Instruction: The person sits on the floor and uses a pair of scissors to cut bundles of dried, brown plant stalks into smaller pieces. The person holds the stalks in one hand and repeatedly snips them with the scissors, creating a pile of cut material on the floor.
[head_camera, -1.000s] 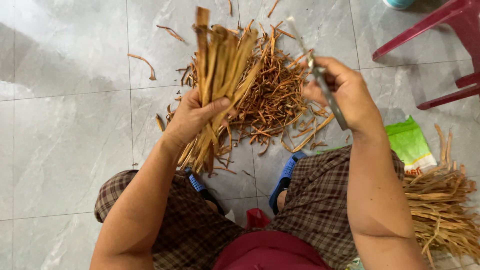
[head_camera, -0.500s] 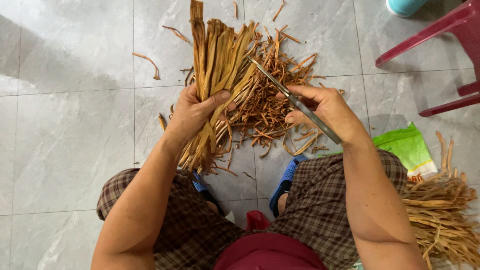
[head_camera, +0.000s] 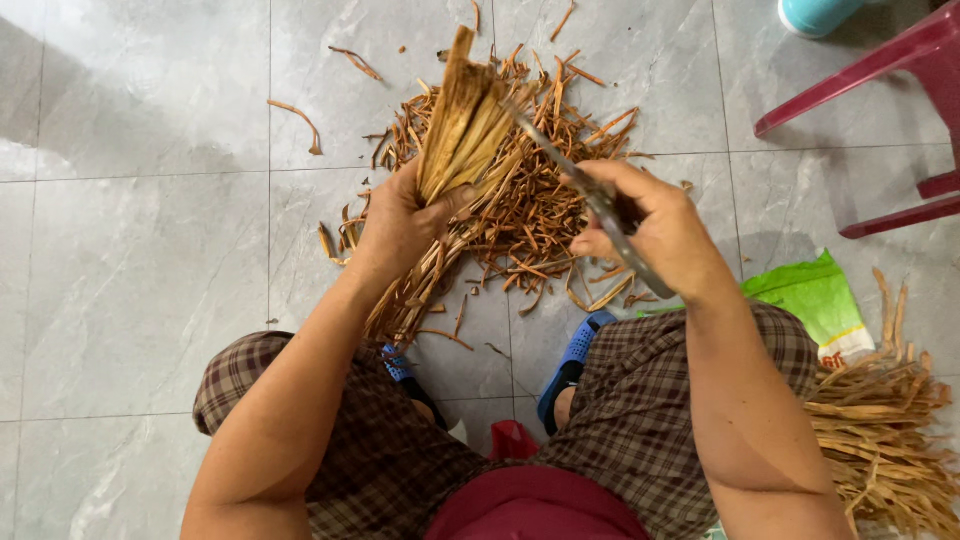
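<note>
Head view, left hand (head_camera: 400, 225) gripping dried strip bundle (head_camera: 462, 135), right hand (head_camera: 655, 230) clasping knife (head_camera: 590, 195)

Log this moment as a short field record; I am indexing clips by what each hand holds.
left hand: gripping a bundle of dried strips, held upright
right hand: holding a knife, blade against the bundle top
floor: grey tiles, scrap pile beyond the hands
right side: second strip heap, green bag, red chair
</note>
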